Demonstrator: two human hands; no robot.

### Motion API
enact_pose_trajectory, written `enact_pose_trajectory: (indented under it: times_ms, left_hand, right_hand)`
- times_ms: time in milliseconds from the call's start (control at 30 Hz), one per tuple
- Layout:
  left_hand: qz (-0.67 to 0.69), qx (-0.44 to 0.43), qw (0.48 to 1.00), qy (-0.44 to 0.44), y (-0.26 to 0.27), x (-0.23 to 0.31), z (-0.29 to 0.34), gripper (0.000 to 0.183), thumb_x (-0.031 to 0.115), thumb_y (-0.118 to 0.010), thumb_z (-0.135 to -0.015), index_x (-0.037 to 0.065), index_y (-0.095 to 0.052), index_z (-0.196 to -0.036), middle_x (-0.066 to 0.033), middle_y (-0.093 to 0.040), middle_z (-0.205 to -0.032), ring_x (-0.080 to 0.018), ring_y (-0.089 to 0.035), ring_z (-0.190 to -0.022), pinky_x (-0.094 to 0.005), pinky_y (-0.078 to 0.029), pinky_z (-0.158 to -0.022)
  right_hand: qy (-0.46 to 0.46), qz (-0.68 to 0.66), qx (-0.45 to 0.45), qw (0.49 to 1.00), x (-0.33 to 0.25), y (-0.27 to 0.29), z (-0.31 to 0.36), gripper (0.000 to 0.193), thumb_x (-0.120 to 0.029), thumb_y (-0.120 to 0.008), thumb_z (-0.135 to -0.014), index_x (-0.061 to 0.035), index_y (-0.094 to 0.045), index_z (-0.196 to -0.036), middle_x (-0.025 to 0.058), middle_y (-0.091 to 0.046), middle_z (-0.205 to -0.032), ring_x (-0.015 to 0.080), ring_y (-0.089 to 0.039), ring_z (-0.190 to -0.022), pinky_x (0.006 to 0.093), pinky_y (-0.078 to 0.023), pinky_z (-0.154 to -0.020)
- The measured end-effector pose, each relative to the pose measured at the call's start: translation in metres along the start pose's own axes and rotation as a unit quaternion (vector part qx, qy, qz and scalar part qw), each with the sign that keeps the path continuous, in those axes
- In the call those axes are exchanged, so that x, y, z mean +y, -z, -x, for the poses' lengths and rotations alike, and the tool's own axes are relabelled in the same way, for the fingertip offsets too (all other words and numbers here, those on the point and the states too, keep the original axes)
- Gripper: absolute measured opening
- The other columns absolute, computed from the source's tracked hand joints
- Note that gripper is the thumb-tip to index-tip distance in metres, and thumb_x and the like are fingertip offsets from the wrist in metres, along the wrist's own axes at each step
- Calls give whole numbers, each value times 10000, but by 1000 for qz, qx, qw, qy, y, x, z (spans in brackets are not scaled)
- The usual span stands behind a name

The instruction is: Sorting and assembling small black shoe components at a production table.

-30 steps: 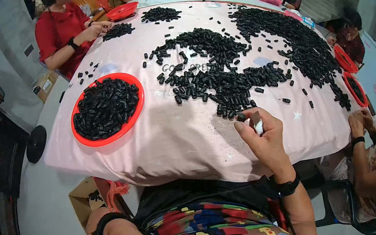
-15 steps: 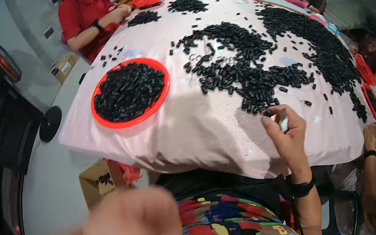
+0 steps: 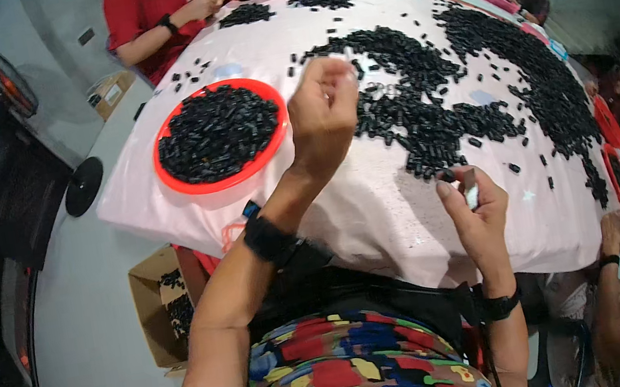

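My left hand (image 3: 323, 114) hangs over the table, to the right of a red basin (image 3: 287, 136) heaped with small black cylindrical pieces (image 3: 219, 131). Its fingers are curled and closed; whatever may be between them is hidden. At the near edge of a large pile of the same black pieces (image 3: 432, 146), my right hand (image 3: 478, 207) is closed. It holds a short metal blade (image 3: 472, 188) with a whitish part, and one black piece (image 3: 447, 175) sits by the thumb tip. A pale pink cloth (image 3: 387, 222) covers the table.
Another long black pile (image 3: 544, 83) runs down the right side. A cardboard box (image 3: 156, 323) with black pieces stands below the table at left. A person in red (image 3: 153, 24) works at the far left; a co-worker's hands (image 3: 616, 230) are at right, near red basins (image 3: 617, 173).
My left hand has swung from low in front of me, at left, up and forward over the table beside the basin. My right hand keeps its place and its hold.
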State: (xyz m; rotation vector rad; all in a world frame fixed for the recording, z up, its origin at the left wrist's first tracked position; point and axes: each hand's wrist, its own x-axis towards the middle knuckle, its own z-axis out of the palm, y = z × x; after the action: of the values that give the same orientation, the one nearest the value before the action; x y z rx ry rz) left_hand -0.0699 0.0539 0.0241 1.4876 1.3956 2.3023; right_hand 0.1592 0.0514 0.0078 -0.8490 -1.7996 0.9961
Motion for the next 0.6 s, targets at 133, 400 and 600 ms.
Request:
enact_pose_trajectory:
  times_ms: [133,400,600]
  left_hand:
    - [109,-367,893,239,-12,24,33,223,218,-542,-924,33,-590,-1038,1,-579,-858,-66,-505,-770,-215,-421,-690]
    - [222,-386,817,366,-19,48,62,329,216,-546,-930,15,-564,-1190,-6,-615,-887,-57,-560,-766,-196,-448,-680]
    - [299,-345,767,450,-12,49,65,332,224,-551,-928,5,-566,-1178,-44,-636,-905,-89,-608,-790,-200,-483,-672]
  right_hand:
    - [23,-21,8,999,1,3,-1,145,-120,-669,-838,-10,-629,-923,-48,-568,-705,27,-474,-660,193,-382,-579]
    - [41,-31,-14,999,-6,11,1,126,-118,-678,-835,-12,-618,-865,-23,-580,-683,31,-466,-624,193,-380,-546]
    - [31,-8,-33,999,-6,10,2,130,-118,-709,-811,-23,-623,-834,-11,-583,-667,22,-480,-610,193,-375,-513]
